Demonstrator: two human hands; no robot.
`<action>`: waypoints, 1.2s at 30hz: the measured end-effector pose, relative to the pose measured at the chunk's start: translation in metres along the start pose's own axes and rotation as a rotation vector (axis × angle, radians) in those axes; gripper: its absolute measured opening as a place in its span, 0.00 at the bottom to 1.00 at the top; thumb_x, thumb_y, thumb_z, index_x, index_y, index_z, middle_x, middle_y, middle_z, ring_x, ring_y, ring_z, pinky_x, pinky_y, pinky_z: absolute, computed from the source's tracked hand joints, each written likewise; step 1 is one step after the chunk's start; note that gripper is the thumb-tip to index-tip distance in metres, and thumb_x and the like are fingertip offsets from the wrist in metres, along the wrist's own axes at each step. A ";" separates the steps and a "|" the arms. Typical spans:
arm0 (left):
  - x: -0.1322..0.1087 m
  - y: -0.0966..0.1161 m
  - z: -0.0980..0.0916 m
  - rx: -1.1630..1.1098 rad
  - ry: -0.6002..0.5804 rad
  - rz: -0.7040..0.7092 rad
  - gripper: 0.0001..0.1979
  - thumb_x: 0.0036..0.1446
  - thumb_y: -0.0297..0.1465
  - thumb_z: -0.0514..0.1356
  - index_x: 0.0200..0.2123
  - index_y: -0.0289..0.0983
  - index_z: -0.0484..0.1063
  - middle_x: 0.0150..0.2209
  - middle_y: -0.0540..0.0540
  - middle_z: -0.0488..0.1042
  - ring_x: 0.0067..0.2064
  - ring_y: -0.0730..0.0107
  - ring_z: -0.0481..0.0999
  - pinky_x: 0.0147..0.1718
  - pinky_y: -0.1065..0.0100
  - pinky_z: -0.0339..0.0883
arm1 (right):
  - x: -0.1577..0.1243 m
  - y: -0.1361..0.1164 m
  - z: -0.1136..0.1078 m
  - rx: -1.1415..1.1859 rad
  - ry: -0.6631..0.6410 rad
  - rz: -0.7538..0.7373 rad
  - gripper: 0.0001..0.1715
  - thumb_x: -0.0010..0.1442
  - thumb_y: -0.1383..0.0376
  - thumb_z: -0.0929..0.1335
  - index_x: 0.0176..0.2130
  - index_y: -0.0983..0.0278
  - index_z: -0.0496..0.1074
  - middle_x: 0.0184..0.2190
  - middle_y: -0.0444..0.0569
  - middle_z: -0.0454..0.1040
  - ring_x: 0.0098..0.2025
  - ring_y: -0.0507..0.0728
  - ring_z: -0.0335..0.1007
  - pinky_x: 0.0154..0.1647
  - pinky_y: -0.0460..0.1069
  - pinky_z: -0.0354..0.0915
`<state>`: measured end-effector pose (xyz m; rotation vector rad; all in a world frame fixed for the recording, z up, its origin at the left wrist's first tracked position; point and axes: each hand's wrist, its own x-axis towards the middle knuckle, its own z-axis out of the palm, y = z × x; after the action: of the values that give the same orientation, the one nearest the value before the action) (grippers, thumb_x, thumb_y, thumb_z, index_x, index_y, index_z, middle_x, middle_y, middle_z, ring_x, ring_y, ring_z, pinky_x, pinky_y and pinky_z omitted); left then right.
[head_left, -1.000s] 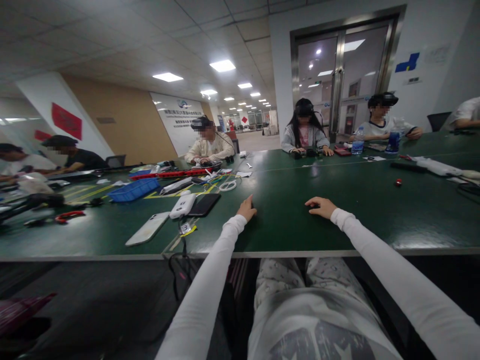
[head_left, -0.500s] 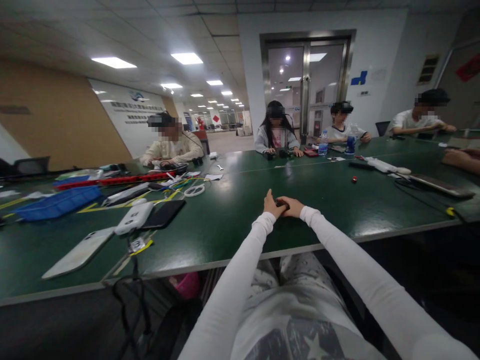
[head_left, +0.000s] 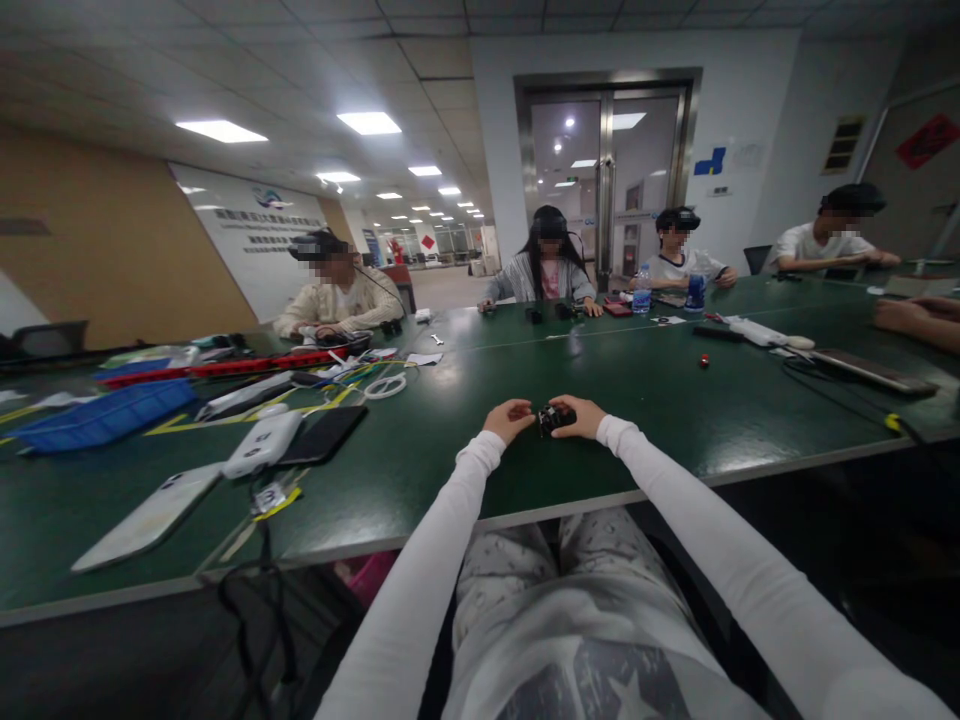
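Near the table's front edge, my right hand (head_left: 582,417) grips a small black object with silver parts (head_left: 553,418) from its right side. The object is too small to tell its kind, and my fingers cover part of it. Just left of it is my left hand (head_left: 509,420), its fingers curved and apart from the thumb. A narrow gap separates the left fingertips from the black object, and nothing shows in that hand. Both hands are low over the green table (head_left: 450,460).
Leftward lie a white phone (head_left: 150,518), a white device (head_left: 264,443), a black flat case (head_left: 322,436), a blue tray (head_left: 105,418) and a coiled white cable (head_left: 385,386). A small red item (head_left: 704,360) and a dark phone (head_left: 874,371) lie rightward. Several people sit around the table.
My left hand has drawn away to the left from the black object, uncovering it. My right hand stays in place holding it. The view has shifted slightly.
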<state>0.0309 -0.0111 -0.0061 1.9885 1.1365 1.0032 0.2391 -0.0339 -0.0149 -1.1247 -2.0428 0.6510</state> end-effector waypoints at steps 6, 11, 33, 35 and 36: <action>-0.003 0.016 0.016 0.274 0.066 0.130 0.15 0.41 0.37 0.59 0.34 0.36 0.70 0.32 0.46 0.69 0.33 0.72 0.68 0.36 0.66 0.63 | 0.001 0.002 0.000 0.008 -0.010 -0.013 0.38 0.34 0.59 0.72 0.46 0.62 0.61 0.38 0.49 0.69 0.40 0.55 0.66 0.44 0.53 0.60; -0.001 0.024 0.025 0.412 0.098 0.171 0.12 0.41 0.34 0.59 0.32 0.37 0.70 0.31 0.47 0.68 0.34 0.72 0.67 0.36 0.67 0.62 | 0.002 0.004 0.002 0.009 -0.007 -0.020 0.39 0.34 0.58 0.72 0.47 0.63 0.60 0.39 0.49 0.69 0.41 0.56 0.66 0.44 0.53 0.61; 0.009 0.016 0.013 -0.106 0.321 -0.098 0.15 0.39 0.36 0.59 0.32 0.34 0.69 0.31 0.45 0.72 0.33 0.72 0.69 0.32 0.69 0.63 | 0.002 0.002 0.001 0.029 -0.014 0.004 0.37 0.35 0.58 0.72 0.46 0.61 0.62 0.39 0.49 0.69 0.42 0.56 0.65 0.46 0.54 0.60; 0.012 0.014 0.007 -0.248 0.365 -0.158 0.17 0.37 0.37 0.59 0.33 0.34 0.69 0.31 0.45 0.71 0.32 0.72 0.69 0.28 0.71 0.62 | 0.001 0.001 0.000 0.027 -0.020 0.007 0.38 0.35 0.58 0.72 0.46 0.62 0.62 0.39 0.49 0.69 0.42 0.56 0.65 0.46 0.54 0.60; 0.013 0.014 0.004 -0.340 0.398 -0.186 0.18 0.36 0.36 0.60 0.33 0.34 0.69 0.30 0.46 0.71 0.31 0.73 0.69 0.26 0.72 0.62 | 0.001 0.001 0.000 0.026 -0.022 0.009 0.38 0.35 0.58 0.72 0.46 0.62 0.61 0.39 0.49 0.69 0.42 0.56 0.65 0.46 0.54 0.60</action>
<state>0.0441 -0.0060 0.0067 1.4266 1.2305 1.4244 0.2390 -0.0326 -0.0154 -1.1174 -2.0434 0.6954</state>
